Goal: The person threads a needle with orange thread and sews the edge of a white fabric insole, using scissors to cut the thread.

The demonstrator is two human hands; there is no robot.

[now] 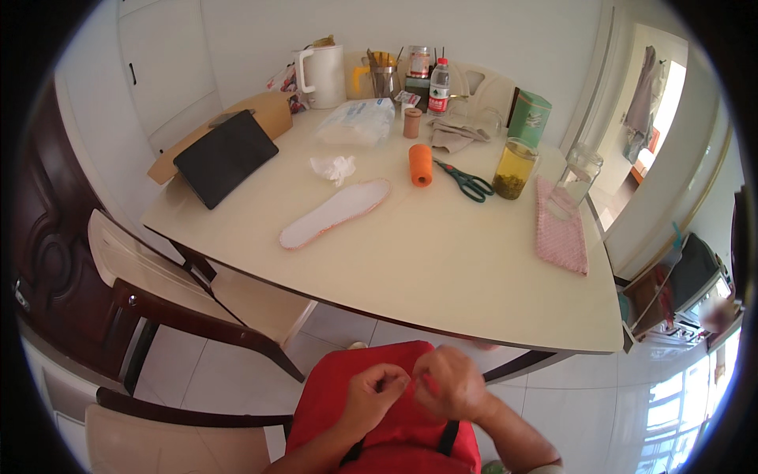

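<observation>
Above the red apron (337,397) on my lap, my left hand (376,394) has its thumb and forefinger pinched together. Close beside it, my right hand (450,385) is curled and blurred, its fingers turned towards the left fingertips. Anything thin between the fingers is too small to make out. On the table in front lies a white insole (334,214) with orange stitching along its edge. Beyond it are a spool of orange thread (420,166) on its side and green-handled scissors (465,179). A crumpled white tissue (334,169) lies behind the insole.
The cream table (450,278) holds a black tablet (226,159) leaning on a cardboard box (260,115), a glass of tea (514,169) and a glass jar (573,178) by a pink cloth (559,237). Behind stand a white kettle (325,77) and a water bottle (439,89). Chairs (195,308) flank the left.
</observation>
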